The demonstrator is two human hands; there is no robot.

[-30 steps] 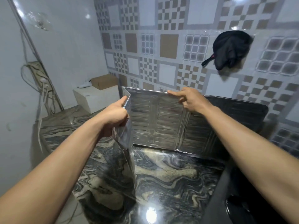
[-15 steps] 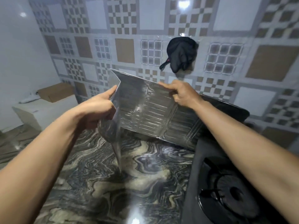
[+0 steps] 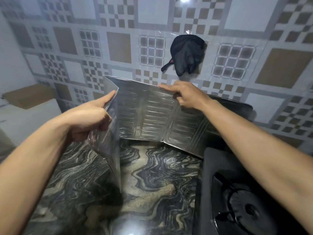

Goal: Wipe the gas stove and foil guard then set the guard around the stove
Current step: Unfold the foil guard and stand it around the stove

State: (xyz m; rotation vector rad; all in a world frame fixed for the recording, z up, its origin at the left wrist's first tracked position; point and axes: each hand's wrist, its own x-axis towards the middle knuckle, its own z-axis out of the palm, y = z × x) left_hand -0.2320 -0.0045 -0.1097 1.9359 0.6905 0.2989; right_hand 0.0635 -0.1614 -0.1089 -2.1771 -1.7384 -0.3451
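A shiny embossed foil guard (image 3: 149,116), folded into panels, is held above the marble counter (image 3: 152,180) near the tiled wall. My left hand (image 3: 89,119) grips the bent left panel, which hangs down toward me. The top edge of the middle panel is pinched by my right hand (image 3: 184,95). The right panel runs back behind my right forearm and is partly hidden. The black gas stove (image 3: 237,200) sits at the lower right, with one burner showing beneath my right arm.
A black cloth (image 3: 186,55) hangs on the patterned tile wall above the guard. At the far left a brown cardboard box (image 3: 28,95) rests on a white block (image 3: 33,119).
The guard has been carried to the right along the counter, toward the stove. My view has turned right too, so the stove burner shows and the cables at the left have gone out of sight.
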